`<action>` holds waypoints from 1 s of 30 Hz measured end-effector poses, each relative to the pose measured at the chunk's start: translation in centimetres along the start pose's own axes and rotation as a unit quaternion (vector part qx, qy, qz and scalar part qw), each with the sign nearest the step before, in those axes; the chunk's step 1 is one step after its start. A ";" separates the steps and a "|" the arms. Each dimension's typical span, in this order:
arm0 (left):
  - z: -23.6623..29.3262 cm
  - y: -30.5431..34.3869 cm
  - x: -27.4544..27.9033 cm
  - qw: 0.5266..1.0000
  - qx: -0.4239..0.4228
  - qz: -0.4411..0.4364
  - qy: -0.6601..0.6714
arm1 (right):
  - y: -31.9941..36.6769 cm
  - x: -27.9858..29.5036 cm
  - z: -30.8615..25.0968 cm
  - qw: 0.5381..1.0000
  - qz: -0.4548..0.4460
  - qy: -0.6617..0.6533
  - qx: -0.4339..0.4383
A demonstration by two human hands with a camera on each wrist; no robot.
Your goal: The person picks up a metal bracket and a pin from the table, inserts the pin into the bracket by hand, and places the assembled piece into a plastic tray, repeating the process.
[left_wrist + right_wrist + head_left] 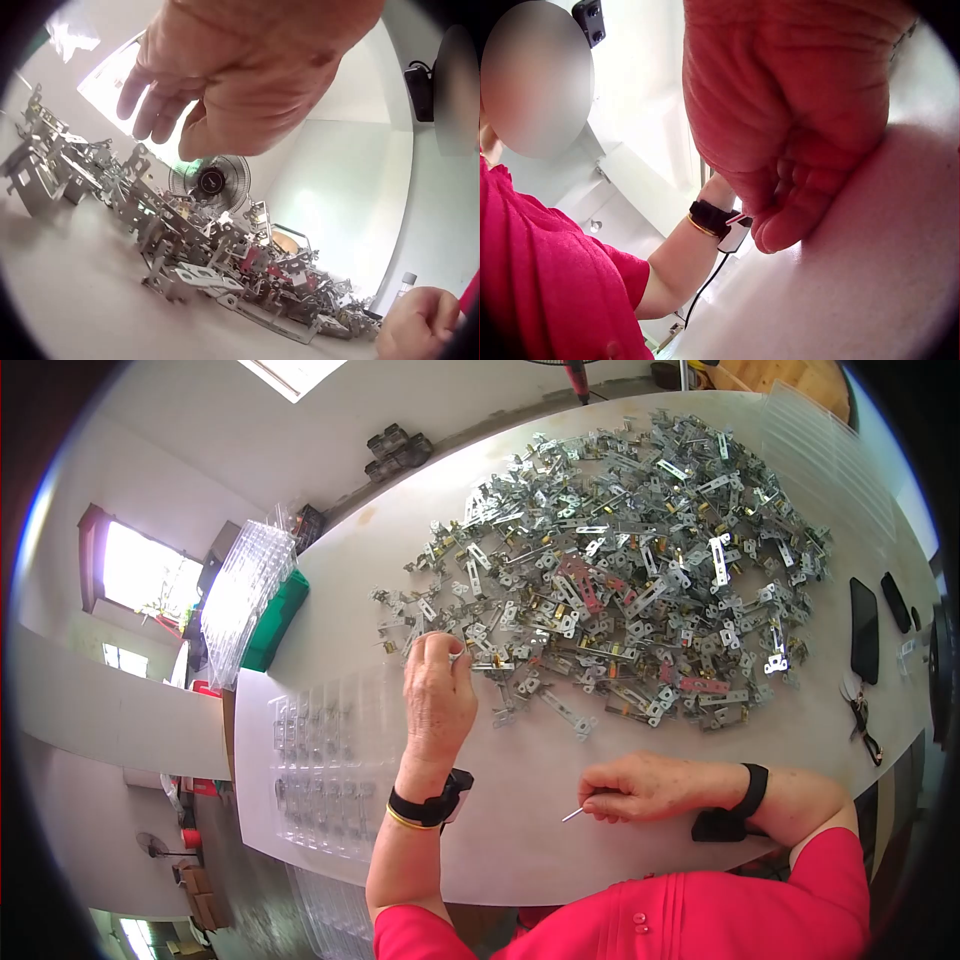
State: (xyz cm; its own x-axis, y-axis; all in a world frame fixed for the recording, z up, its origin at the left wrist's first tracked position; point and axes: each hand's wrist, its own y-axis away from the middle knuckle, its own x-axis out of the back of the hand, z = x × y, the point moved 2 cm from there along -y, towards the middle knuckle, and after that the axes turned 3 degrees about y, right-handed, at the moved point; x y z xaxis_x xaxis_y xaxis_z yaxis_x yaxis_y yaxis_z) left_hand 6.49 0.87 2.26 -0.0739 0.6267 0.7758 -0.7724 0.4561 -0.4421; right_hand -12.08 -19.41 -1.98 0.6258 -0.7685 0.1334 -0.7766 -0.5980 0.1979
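A wide pile of small metal brackets (pixel 640 580) covers the far part of the table. Over its near left edge is my left hand (pixel 440 695), palm down. In the left wrist view the fingers (pixel 150 112) of that hand hang loosely bent above the brackets, and nothing shows in their grasp. Close to the front edge, my right hand (pixel 640 785) rests low and pinches a thin pale rod (pixel 572 815) between thumb and fingers. Only the rod's tip pokes out; the rest is hidden in the hand.
Clear plastic trays (pixel 335 725) with rows of compartments lie on the left. Beyond them stand a green bin (pixel 277 620) and more stacked clear trays (pixel 240 590). At the right are a black phone (pixel 864 630) and a dark-handled tool (pixel 862 725).
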 end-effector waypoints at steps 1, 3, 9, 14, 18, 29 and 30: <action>-0.1 0.2 0.2 1.000 0.000 -0.002 0.000 | 0.0 0.0 0.1 1.000 0.000 -0.002 -0.001; -0.2 0.7 0.5 0.999 -0.030 -0.031 -0.015 | -0.2 0.0 0.2 1.000 -0.004 0.003 0.001; -0.1 1.3 -0.4 0.991 -0.096 -0.044 -0.085 | -0.2 0.1 -0.2 1.000 0.004 0.017 0.001; -0.4 0.8 -0.7 0.986 -0.112 -0.048 -0.110 | -0.2 0.0 -0.2 1.000 0.006 0.018 -0.004; -0.7 0.7 -1.1 0.979 -0.133 -0.034 -0.153 | -0.2 0.1 -0.2 1.000 0.011 0.020 -0.001; 1.1 -0.6 0.0 0.983 -0.150 0.057 -0.086 | -0.2 0.1 0.1 1.000 0.005 0.011 0.006; 2.0 -0.4 0.4 0.985 -0.160 0.058 -0.020 | -0.1 0.1 0.2 1.000 -0.002 0.002 0.008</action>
State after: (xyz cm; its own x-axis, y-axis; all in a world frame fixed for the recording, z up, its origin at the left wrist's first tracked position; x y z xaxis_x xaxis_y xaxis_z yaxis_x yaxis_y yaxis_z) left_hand 5.57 -0.32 3.65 -0.1799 0.6629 0.7267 -0.5191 0.5636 -0.6426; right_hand -11.94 -19.46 -2.23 0.6295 -0.7649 0.1369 -0.7749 -0.6049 0.1834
